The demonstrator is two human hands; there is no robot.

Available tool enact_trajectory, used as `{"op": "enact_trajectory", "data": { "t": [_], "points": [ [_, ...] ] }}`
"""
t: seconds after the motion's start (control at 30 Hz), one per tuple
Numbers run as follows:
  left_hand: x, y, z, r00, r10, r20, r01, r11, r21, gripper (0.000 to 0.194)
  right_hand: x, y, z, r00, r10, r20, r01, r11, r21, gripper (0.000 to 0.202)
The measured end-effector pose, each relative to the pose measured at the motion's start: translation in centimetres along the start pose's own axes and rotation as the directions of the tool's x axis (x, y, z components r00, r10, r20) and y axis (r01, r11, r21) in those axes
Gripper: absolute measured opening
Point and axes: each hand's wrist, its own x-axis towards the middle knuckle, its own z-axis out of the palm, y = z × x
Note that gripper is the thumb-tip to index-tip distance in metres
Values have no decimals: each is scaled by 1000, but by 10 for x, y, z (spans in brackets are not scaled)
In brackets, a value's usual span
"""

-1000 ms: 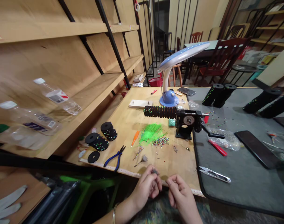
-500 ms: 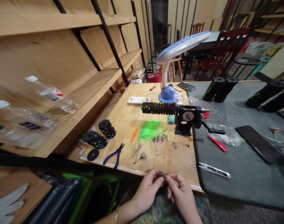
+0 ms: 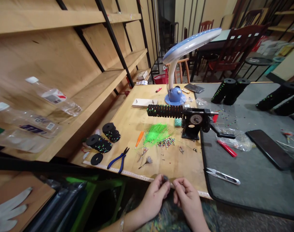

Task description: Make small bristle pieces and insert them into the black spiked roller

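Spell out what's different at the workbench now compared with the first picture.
The left hand has moved rightward, closing most of the gap to the right hand. The small dark item stays in the left fingers; nothing visible was taken up or let go. The pliers, green strands and black hand-cranked machine stayed put; only the camera's view shifted slightly.
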Motion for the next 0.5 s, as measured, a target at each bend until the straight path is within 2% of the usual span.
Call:
{"op": "enact_trajectory", "data": {
  "t": [0.1, 0.3, 0.5],
  "points": [
    [1, -2, 0, 1000, 3, -26, -4, 1000, -23, 41, -2, 0, -1, 999, 4, 38, -4, 1000, -2, 52],
    [0, -3, -3, 990, 78, -114, -63, 989, 132, 29, -5, 1, 2, 990, 58, 129, -58, 998, -8, 52],
    [0, -4, -4, 993, 64, -100, -46, 984, 173, 21, -5, 0, 7, 983, 96, 153, -100, 995, 20, 55]
  ]
}}
